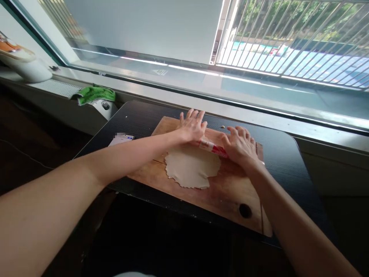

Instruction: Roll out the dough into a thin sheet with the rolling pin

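Observation:
A thin, uneven sheet of dough (191, 167) lies flat on a wooden cutting board (227, 192). Across its far edge rests a red-and-white cylinder (213, 147); whether it is a rolling pin or a wrapped tube I cannot tell. My left hand (193, 126) lies palm down over the cylinder's left end, fingers stretched forward. Over the right end is my right hand (240, 144), also palm down with its fingers extended. Both palms hide the cylinder's ends. Neither hand's fingers wrap round it.
The board sits on a black table (288, 165). A phone (125, 137) lies at the table's left side. Beyond the far edge runs a window sill (273, 119). A green cloth (96, 94) hangs over a white radiator (62, 88), near a white pot (36, 69).

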Demonstrator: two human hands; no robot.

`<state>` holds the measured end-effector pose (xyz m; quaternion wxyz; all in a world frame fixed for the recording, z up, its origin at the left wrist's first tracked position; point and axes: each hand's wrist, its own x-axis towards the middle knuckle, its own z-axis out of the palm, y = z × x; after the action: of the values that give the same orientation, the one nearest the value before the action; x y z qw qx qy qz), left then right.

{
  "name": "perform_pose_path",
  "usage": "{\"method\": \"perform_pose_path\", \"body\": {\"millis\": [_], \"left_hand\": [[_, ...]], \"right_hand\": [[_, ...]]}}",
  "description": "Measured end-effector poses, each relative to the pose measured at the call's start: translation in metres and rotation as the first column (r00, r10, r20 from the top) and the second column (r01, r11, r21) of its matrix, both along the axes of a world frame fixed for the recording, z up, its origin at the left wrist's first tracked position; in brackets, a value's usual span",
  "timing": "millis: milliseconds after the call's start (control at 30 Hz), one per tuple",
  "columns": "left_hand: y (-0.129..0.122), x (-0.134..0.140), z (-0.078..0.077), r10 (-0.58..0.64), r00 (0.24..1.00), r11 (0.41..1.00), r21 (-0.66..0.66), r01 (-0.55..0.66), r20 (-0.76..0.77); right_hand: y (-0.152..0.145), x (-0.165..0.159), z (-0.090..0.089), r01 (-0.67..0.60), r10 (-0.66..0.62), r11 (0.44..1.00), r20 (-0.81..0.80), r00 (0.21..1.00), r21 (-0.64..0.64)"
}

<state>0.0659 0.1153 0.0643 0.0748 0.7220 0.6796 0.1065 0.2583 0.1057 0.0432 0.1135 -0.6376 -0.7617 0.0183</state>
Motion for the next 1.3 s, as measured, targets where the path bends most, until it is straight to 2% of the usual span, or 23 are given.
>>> {"method": "perform_pose_path", "body": {"millis": [67, 133, 200, 267, 333, 400, 500, 567, 633, 700, 800, 867, 967, 1000, 1067, 1200, 1267, 1300], "left_hand": [[-0.019, -0.003, -0.001, -0.034, 0.999, 0.999, -0.029, 0.034, 0.002], [-0.019, -0.003, 0.001, -0.042, 0.999, 0.999, 0.001, 0.042, -0.014], [-0.002, 0.0, 0.004, -0.032, 0.999, 0.998, 0.054, 0.033, -0.025], [0.021, 0.003, 0.007, -0.02, 0.999, 0.994, 0.109, 0.023, -0.029], [0.032, 0.005, 0.008, -0.002, 1.0, 0.991, 0.135, 0.006, -0.028], [0.024, 0.003, 0.005, 0.007, 1.0, 0.996, 0.088, -0.005, -0.018], [-0.009, -0.004, -0.003, -0.051, 0.999, 0.999, -0.018, 0.051, -0.005], [-0.02, -0.006, -0.006, -0.102, 0.995, 0.995, 0.015, 0.103, -0.011], [-0.012, -0.005, -0.005, -0.117, 0.993, 0.987, 0.109, 0.119, -0.02], [0.007, -0.003, -0.004, -0.105, 0.994, 0.977, 0.184, 0.106, -0.016], [0.022, -0.001, -0.005, -0.085, 0.996, 0.972, 0.218, 0.084, -0.002], [0.009, -0.004, -0.009, -0.1, 0.995, 0.977, 0.192, 0.097, 0.004], [-0.024, -0.013, -0.019, -0.221, 0.975, 0.957, 0.189, 0.222, -0.024], [-0.03, -0.014, -0.02, -0.266, 0.963, 0.94, 0.209, 0.268, -0.04], [-0.026, -0.015, -0.02, -0.307, 0.95, 0.919, 0.242, 0.312, -0.057], [0.01, -0.008, -0.009, -0.154, 0.987, 0.969, 0.19, 0.159, -0.039], [0.01, -0.007, -0.006, -0.107, 0.993, 0.98, 0.162, 0.113, -0.051], [0.003, -0.008, -0.006, -0.125, 0.99, 0.979, 0.154, 0.134, -0.062]], "right_hand": [[-0.022, 0.002, -0.003, -0.097, 0.096, 0.993, 0.023, 0.995, 0.061], [-0.02, 0.003, -0.003, -0.128, 0.128, 0.985, 0.011, 0.992, 0.113], [0.006, 0.001, -0.001, -0.06, 0.064, 0.993, -0.032, 0.997, 0.098], [0.036, -0.002, 0.004, 0.06, -0.06, 0.998, -0.054, 0.997, 0.014], [0.05, -0.004, 0.008, 0.137, -0.14, 0.989, -0.043, 0.989, -0.056], [0.037, -0.004, 0.009, 0.121, -0.124, 0.988, -0.033, 0.992, -0.092], [-0.006, 0.001, 0.004, -0.034, 0.031, 0.996, -0.027, 0.999, -0.088], [-0.02, 0.004, 0.003, -0.116, 0.116, 0.992, -0.008, 0.993, -0.04], [-0.01, 0.003, 0.004, -0.102, 0.102, 0.995, -0.008, 0.995, -0.015], [0.014, 0.0, 0.006, -0.008, 0.007, 0.999, -0.026, 1.0, -0.04], [0.032, -0.003, 0.01, 0.085, -0.087, 0.992, -0.029, 0.996, -0.089], [0.017, -0.001, 0.008, 0.042, -0.044, 0.995, -0.019, 0.999, -0.091], [-0.021, 0.003, 0.002, -0.084, 0.084, 0.996, 0.017, 0.996, -0.017], [-0.027, 0.004, 0.002, -0.104, 0.104, 0.995, 0.031, 0.994, 0.008], [-0.021, 0.004, 0.002, -0.089, 0.089, 0.996, 0.033, 0.995, 0.01], [0.025, -0.002, 0.012, 0.089, -0.09, 0.987, -0.004, 0.996, -0.136], [0.028, -0.003, 0.016, 0.136, -0.137, 0.974, 0.008, 0.991, -0.18], [0.02, -0.002, 0.016, 0.113, -0.112, 0.977, 0.018, 0.994, -0.178]]}}
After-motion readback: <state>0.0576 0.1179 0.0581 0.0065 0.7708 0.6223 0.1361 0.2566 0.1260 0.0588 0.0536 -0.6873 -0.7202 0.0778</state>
